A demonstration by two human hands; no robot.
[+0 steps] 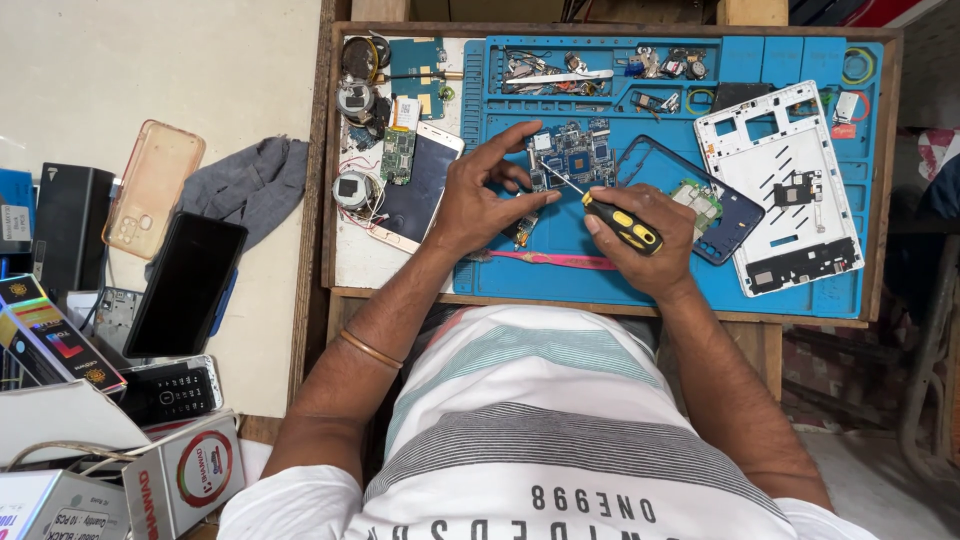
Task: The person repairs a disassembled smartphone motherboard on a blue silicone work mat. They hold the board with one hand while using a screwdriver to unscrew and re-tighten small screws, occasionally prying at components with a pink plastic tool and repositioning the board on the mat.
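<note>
A blue circuit board (577, 152) lies on the blue work mat (560, 275). My right hand (645, 240) grips a black and yellow screwdriver (622, 222), its thin shaft slanting up-left to the board's lower left edge. My left hand (480, 195) hovers over the board's left side, its index finger arched over the top and its thumb near the screwdriver tip; whether it pinches anything is unclear. A small board piece (521, 231) peeks out below the left palm.
A blue phone frame (735, 215) and a white tablet frame (790, 195) lie to the right. A white phone (415, 185) and green board (398, 152) sit left. Small parts fill the mat's top trays (600, 70). Phones, boxes and a grey cloth (245, 185) crowd the left table.
</note>
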